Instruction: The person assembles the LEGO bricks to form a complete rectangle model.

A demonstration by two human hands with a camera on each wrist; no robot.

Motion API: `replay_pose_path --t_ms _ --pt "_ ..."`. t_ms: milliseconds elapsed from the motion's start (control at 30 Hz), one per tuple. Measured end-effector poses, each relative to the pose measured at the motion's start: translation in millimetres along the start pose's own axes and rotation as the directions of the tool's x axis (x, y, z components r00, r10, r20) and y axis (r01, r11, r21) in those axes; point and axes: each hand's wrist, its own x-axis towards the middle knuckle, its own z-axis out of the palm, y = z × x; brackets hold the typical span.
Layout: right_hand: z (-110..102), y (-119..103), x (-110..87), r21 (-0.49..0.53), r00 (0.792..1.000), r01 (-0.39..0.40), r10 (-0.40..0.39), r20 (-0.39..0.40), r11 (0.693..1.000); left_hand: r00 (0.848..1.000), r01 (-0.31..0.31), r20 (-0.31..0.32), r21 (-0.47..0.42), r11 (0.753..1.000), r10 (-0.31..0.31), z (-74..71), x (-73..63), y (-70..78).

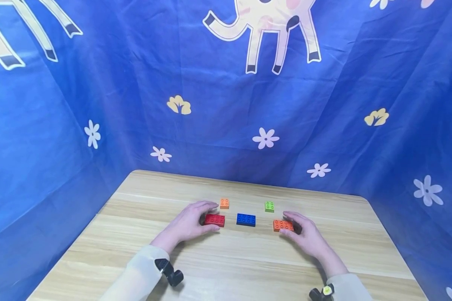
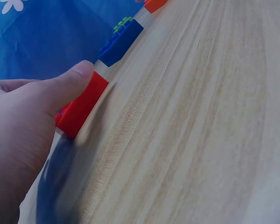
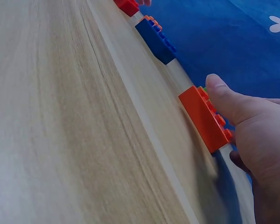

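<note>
Head view shows me left hand (image 1: 185, 224) and right hand (image 1: 308, 236), fingers relaxed and ungripping, bracketing red brick (image 1: 215, 220) and larger orange brick (image 1: 281, 225), apparently for two-sided access.

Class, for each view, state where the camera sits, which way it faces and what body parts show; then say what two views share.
Head: on the head, facing forward and down at the table and blue cloth; left hand, right hand and sleeves show.
Left wrist: on that wrist, facing the red brick; the left hand shows.
Right wrist: on that wrist, facing the large orange brick; right hand shows, plus some of the left.
Shared: both wrist views show the blue brick.
</note>
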Motion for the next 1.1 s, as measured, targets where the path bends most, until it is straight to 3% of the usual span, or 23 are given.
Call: replay_pose_path --t_ms 533,733,1100 --pt "10.3 6.6 0.5 0.065 0.995 -0.061 0.065 -0.076 0.996 0.999 0.038 -0.006 -0.106 0.994 -0.039 6.6 1.7 1.5" --pt "10.4 7.8 0.4 0.058 0.995 -0.069 0.073 -0.072 0.996 0.997 0.080 -0.008 -0.152 0.985 -0.082 11.7 2.2 -2.2" --pt "11.5 11.5 0.6 0.066 0.993 -0.090 0.094 -0.068 0.994 0.995 0.094 -0.017 -0.219 0.971 -0.100 18.6 1.5 -5.0"
